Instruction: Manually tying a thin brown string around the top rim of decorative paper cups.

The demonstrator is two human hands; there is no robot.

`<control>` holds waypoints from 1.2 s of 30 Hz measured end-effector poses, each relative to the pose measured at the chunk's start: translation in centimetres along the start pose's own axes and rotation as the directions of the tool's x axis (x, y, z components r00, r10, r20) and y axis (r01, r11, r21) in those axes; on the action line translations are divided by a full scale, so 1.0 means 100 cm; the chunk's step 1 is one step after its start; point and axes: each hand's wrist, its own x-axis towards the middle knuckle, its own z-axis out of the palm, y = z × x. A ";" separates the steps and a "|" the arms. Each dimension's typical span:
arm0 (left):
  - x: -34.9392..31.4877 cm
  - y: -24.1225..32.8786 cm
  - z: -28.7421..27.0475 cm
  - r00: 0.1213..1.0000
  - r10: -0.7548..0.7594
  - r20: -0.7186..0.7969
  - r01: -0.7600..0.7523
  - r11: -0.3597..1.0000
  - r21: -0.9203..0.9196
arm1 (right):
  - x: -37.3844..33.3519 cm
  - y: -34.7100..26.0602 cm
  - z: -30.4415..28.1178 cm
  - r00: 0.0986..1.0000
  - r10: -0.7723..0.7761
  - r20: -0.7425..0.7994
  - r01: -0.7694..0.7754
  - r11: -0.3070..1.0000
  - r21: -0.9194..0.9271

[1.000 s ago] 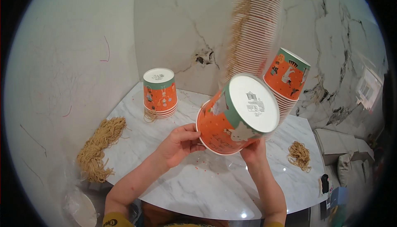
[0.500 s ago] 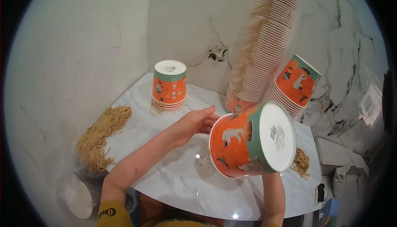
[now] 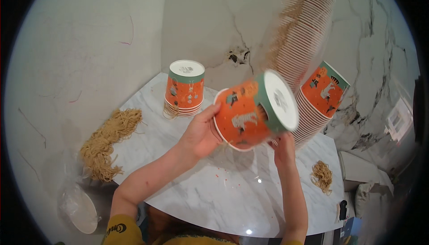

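The orange paper tub [image 3: 246,117] sits above the bench [image 3: 192,196], axis tilted, base rightward. The left hand [image 3: 201,132] pinches its nearer rim; the right hand [image 3: 284,149] is beneath, finger closure indeterminate.

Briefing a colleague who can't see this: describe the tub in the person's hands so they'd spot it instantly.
Find the marbled table, then the left hand and right hand above it. Between them is an orange tub with a green band, tilted, its white base facing right. Unlike the stacked tubs behind, it is held.
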 end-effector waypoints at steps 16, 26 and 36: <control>-0.022 -0.031 0.008 0.928 0.216 -0.303 -0.077 0.908 0.412 | -0.040 -0.033 0.031 0.919 0.262 0.294 -0.394 0.582 0.712; -0.008 -0.080 -0.007 0.800 -0.458 -0.387 0.533 0.839 0.108 | -0.050 -0.038 0.034 0.905 0.171 0.388 -0.398 0.661 0.636; 0.007 -0.078 0.013 0.891 -0.414 -0.187 0.447 0.871 0.201 | -0.037 -0.017 -0.022 0.898 0.095 0.430 -0.299 0.847 0.439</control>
